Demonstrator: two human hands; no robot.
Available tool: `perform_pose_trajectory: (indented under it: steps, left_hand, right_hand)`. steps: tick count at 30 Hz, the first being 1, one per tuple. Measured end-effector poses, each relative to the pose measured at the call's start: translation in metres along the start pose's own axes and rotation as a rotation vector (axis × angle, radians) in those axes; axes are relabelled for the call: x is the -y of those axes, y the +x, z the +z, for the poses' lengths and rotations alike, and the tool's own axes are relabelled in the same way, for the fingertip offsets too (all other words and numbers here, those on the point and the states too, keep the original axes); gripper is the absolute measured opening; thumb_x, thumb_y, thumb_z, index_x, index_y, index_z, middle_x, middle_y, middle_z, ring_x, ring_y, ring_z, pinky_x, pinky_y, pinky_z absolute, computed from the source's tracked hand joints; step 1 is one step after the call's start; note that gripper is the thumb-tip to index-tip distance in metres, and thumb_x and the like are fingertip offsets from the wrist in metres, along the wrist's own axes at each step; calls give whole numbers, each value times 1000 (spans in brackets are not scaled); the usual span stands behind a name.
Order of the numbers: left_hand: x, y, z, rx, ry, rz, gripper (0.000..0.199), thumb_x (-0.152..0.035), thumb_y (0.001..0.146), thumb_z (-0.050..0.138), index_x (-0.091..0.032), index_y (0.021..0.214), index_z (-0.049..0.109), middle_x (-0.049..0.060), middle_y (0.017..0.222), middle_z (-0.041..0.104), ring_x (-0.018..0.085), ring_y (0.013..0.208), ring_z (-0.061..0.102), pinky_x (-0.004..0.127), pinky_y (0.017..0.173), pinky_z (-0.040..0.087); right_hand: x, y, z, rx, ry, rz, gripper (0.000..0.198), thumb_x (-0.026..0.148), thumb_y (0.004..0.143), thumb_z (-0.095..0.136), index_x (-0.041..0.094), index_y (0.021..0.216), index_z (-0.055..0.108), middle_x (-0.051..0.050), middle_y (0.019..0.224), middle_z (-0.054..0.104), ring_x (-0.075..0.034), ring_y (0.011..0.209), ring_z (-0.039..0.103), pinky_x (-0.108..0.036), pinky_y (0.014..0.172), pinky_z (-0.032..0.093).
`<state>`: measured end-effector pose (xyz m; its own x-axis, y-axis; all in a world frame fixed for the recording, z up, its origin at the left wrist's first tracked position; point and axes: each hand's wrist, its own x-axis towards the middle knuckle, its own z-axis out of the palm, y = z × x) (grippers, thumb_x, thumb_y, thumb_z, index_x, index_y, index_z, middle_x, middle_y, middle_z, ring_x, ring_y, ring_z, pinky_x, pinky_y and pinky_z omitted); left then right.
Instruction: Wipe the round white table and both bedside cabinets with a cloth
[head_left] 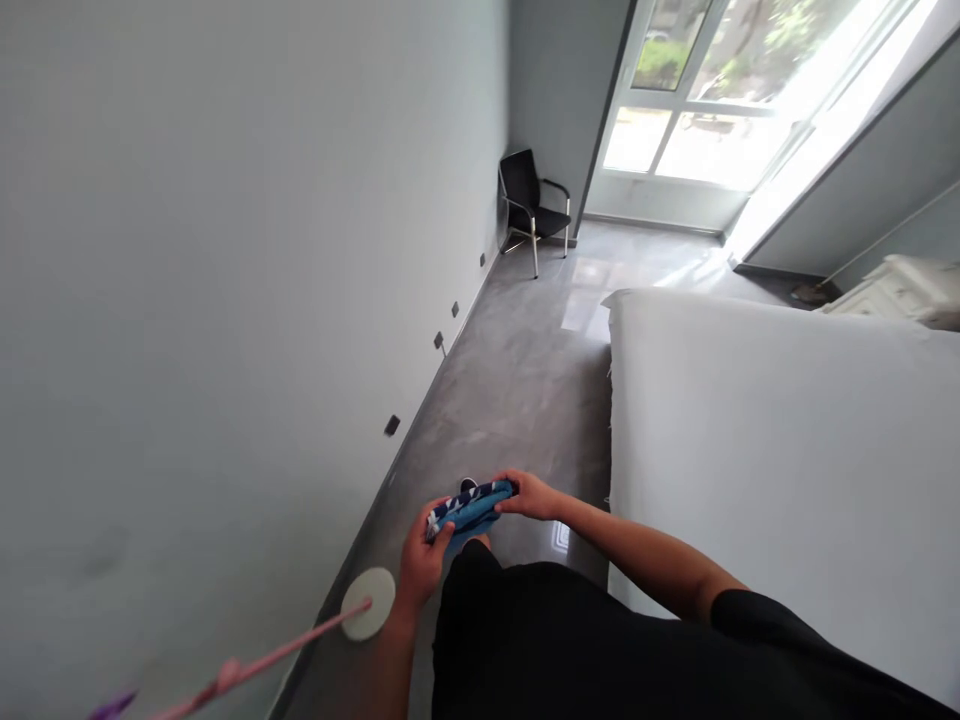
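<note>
In front of my body I hold a folded blue cloth (471, 513) with a dark navy and white patterned edge along its far side. My left hand (424, 556) grips its left end, the thumb on the near side. At the opposite end my right hand (523, 494) pinches the cloth between thumb and fingers. Whether it is a garment or a towel cannot be made out from the folds. Below the cloth, part of a dark shoe (469, 484) shows on the floor.
A large bed-like surface under a white sheet (750, 440) fills the right. A pink pole (292, 645) with a round white base (369, 604) stands by the left wall. Farther off are a black chair (534, 205), white furniture (904, 290) and a bright window (701, 110).
</note>
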<state>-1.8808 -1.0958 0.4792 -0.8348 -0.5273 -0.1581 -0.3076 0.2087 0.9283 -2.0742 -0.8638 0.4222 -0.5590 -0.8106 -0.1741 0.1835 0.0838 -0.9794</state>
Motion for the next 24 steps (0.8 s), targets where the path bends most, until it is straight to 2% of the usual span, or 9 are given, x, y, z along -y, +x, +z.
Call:
perform_pose_trajectory:
  steps: [4, 6, 9, 12, 15, 17, 20, 24]
  left_hand:
    - [-30, 168, 24, 178, 84, 116, 69, -76, 96, 73, -23, 139, 78, 15, 141, 83, 37, 133, 78, 50, 116, 61]
    - [-62, 255, 44, 327, 148, 190, 62, -67, 101, 71, -25, 146, 76, 13, 146, 82, 34, 134, 78, 48, 114, 61]
    - [-125, 378, 88, 553, 257, 308, 50, -59, 104, 69, -27, 141, 77, 10, 132, 86, 30, 117, 81, 42, 102, 63]
    - [-189, 492, 152, 712, 354, 419, 42, -54, 104, 71, -25, 133, 77, 6, 107, 85, 26, 96, 79, 36, 89, 60]
    - [-241, 598, 232, 800, 399, 503, 38, -51, 103, 76, -24, 129, 75, 3, 102, 82, 23, 89, 76, 33, 85, 57]
    - [-270, 663, 288, 840, 378, 551, 37, -50, 103, 78, -24, 129, 74, 4, 109, 83, 22, 92, 76, 33, 88, 58]
    - [-310, 752, 368, 867, 314, 604, 36, -50, 105, 78, -24, 129, 74, 8, 125, 83, 24, 110, 78, 35, 99, 59]
    - [-360, 856, 452, 780, 291, 569, 45, -59, 102, 82, -23, 128, 71, 7, 111, 84, 24, 100, 80, 34, 91, 60]
  right_hand:
    - [26, 82, -76, -168, -155, 39, 63, 42, 75, 102, 25, 132, 81, -4, 115, 84, -27, 104, 76, -43, 102, 62]
    - [45, 113, -119, -254, -247, 57, 54, 43, 81, 96, 24, 130, 83, -6, 117, 85, -30, 108, 77, -45, 106, 61]
    - [82, 150, -188, -437, -310, 26, 40, 47, 88, 90, 24, 120, 86, -8, 117, 86, -32, 110, 78, -48, 109, 61]
    - [114, 182, -264, -678, -314, -41, 39, 51, 92, 86, 25, 120, 84, -9, 119, 86, -32, 113, 78, -49, 110, 60]
    - [134, 219, -346, -928, -248, -63, 42, 54, 95, 84, 26, 126, 82, -8, 121, 84, -30, 111, 77, -47, 108, 60]
    - [140, 248, -404, -1057, -183, -75, 45, 55, 94, 85, 26, 128, 80, -7, 121, 84, -29, 110, 77, -46, 106, 61]
    - [150, 295, -500, -1153, -106, -88, 47, 57, 91, 88, 27, 126, 79, -6, 118, 83, -28, 105, 76, -44, 101, 63]
    - [184, 357, -638, -1148, -88, -109, 49, 56, 90, 90, 26, 125, 75, -5, 111, 80, -25, 96, 74, -41, 90, 64]
